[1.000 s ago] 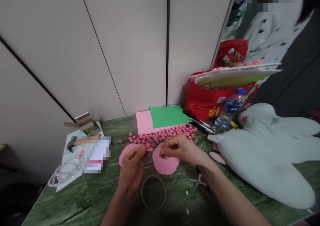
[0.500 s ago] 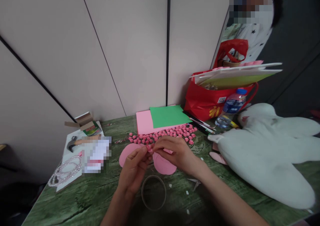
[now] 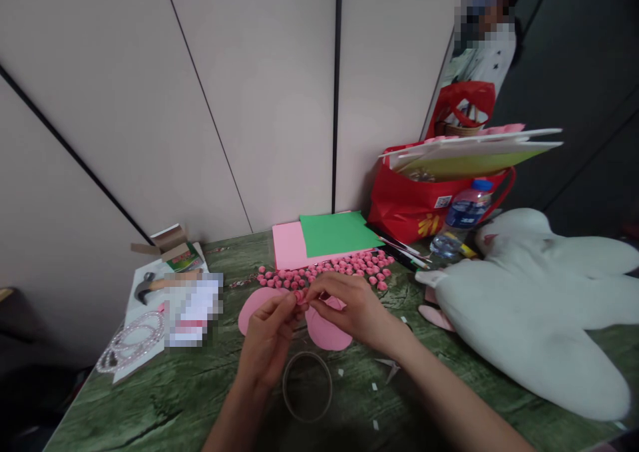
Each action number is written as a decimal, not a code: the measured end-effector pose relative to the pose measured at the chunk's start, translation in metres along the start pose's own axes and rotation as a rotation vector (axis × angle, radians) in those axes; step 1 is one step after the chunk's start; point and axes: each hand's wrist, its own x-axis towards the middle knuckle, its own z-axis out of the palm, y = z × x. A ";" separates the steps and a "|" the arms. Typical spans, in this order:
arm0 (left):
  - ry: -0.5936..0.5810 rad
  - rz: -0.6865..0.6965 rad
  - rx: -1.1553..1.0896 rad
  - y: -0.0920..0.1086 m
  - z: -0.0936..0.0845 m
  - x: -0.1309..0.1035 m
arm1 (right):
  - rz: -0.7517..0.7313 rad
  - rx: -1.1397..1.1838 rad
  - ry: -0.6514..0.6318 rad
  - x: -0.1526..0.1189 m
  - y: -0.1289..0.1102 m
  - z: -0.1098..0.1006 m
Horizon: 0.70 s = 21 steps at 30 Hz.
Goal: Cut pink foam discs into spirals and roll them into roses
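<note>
A small pink paper rose (image 3: 299,297) is pinched between the fingertips of my left hand (image 3: 272,329), just above the table. From the other side, my right hand (image 3: 347,305) closes thumb and fingers on the same piece of paper. Behind the hands lie several rolled pink paper roses (image 3: 344,265) in a long cluster. Pink paper circles (image 3: 329,332) rest flat under and beside both hands. A ring of tape (image 3: 307,387) is on the table close to me, with small scissors (image 3: 390,367) right of it, partly behind my right forearm.
Pink sheets (image 3: 288,245) and a green sheet (image 3: 342,232) lie at the wall. To the right are a red bag (image 3: 399,202), a water bottle (image 3: 464,216) and a white plush toy (image 3: 529,292). A hammer (image 3: 144,289) and beads (image 3: 134,339) are left. A person stands at upper right.
Both hands stay in nearly the same place, still on the pink paper rose. The person at the upper right has shifted left.
</note>
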 end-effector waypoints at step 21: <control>-0.025 0.124 0.595 -0.024 -0.001 0.010 | 0.282 0.080 0.214 -0.039 0.010 0.019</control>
